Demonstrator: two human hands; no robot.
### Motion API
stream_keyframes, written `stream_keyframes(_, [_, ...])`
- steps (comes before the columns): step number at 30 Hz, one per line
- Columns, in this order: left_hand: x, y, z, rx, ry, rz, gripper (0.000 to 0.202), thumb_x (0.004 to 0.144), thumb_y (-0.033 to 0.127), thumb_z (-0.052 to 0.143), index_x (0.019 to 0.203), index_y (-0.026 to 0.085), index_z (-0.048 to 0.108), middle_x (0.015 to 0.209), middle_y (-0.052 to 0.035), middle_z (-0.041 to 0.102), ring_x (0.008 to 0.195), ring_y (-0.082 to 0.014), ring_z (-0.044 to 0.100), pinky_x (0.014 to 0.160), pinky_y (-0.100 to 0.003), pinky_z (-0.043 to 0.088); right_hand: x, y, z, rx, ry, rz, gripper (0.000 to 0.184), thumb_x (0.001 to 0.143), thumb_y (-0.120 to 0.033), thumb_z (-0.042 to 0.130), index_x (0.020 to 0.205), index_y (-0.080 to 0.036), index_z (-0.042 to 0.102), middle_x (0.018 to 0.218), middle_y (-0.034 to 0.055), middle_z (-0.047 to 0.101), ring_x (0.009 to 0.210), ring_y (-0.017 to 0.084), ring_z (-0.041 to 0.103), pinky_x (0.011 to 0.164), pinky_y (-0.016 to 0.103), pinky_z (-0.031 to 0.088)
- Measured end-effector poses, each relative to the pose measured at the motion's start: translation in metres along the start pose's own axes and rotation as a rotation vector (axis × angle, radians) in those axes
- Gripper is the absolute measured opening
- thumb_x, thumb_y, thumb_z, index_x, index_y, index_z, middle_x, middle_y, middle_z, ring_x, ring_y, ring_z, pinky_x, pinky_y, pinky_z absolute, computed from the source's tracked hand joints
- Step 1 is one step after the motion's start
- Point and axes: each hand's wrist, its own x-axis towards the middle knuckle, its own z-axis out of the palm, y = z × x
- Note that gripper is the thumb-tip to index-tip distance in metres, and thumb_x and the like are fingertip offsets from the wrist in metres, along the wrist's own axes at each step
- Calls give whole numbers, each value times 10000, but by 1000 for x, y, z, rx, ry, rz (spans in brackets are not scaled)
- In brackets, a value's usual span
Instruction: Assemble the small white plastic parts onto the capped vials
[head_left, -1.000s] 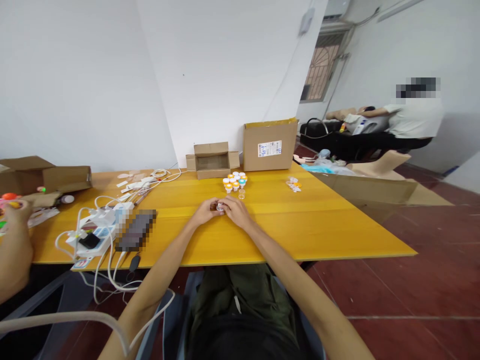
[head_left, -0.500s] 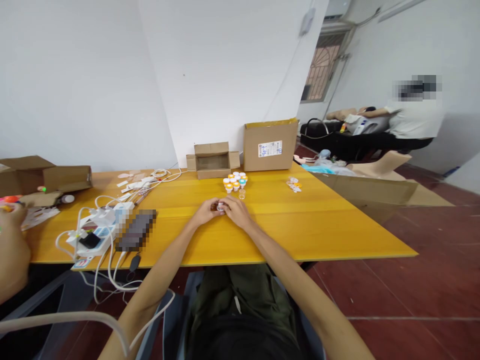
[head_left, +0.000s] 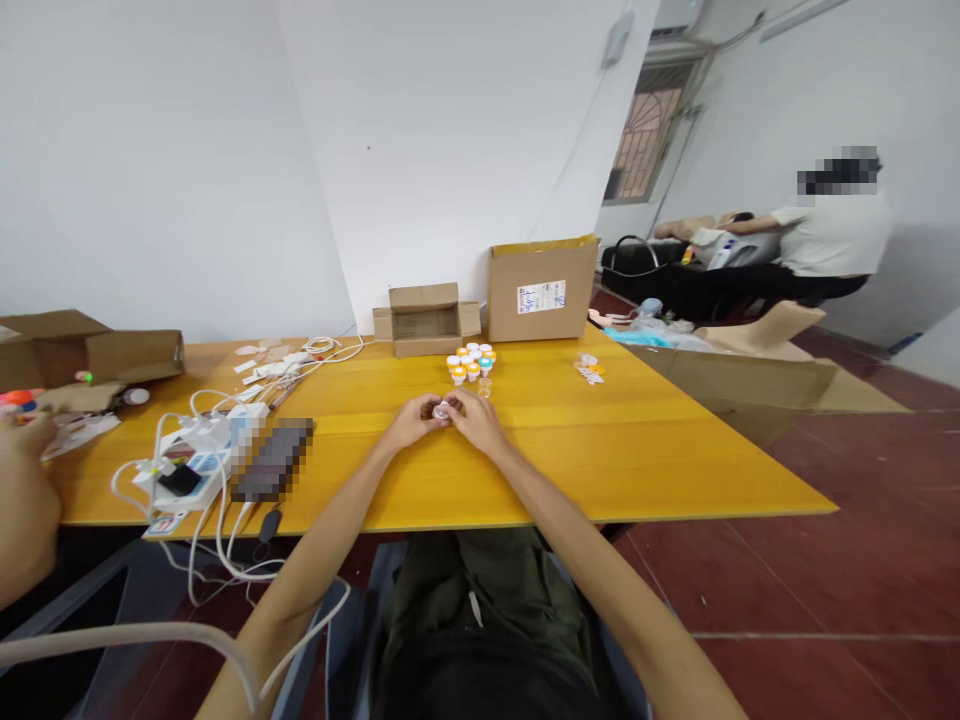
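Both my hands are closed on one small clear jar [head_left: 441,411] with a whitish end facing me, held just above the table. My left hand [head_left: 412,421] grips it from the left, and my right hand [head_left: 474,418] has its fingers on its right and upper side. The fingers cover much of the jar. Just beyond my right hand stands an uncapped clear jar [head_left: 485,387]. Behind it is a cluster of several small jars [head_left: 471,362] with white, orange and teal lids.
A small open carton [head_left: 426,330] and a taller cardboard box [head_left: 541,295] stand at the back. Loose lids [head_left: 591,371] lie to the right. On the left are a power strip [head_left: 217,455], cables, a dark phone-like slab [head_left: 271,460] and another person's hand [head_left: 28,440].
The small jar has tilted in my fingers, so its whitish end now faces more toward me. My hands have stayed in nearly the same place.
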Motion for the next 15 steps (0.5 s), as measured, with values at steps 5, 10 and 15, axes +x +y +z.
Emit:
stream_keyframes(5, [1,-4,0,-2,21,-10,292,697,306,763,938,160,687,868,-29,727,769,-166,652,746,-287,534,2,-2,0,77,-19,54,68,794,-159,641,790,-226,650,785,-2,703,732,165,644,710,275,491])
stream_keyframes(10, [1,-4,-1,32,30,1,249,688,300,765,884,161,701,815,-16,713,737,-160,632,727,-281,523,3,2,1,139,-70,56,74,770,-160,643,802,-226,659,789,-6,713,739,170,647,717,281,495])
stream_keyframes(15, [3,-4,-1,30,34,0,241,675,284,776,874,162,717,797,-8,711,729,-163,628,721,-278,517,2,6,1,172,-77,54,99,779,-155,618,822,-230,666,804,-5,725,768,179,662,735,288,499])
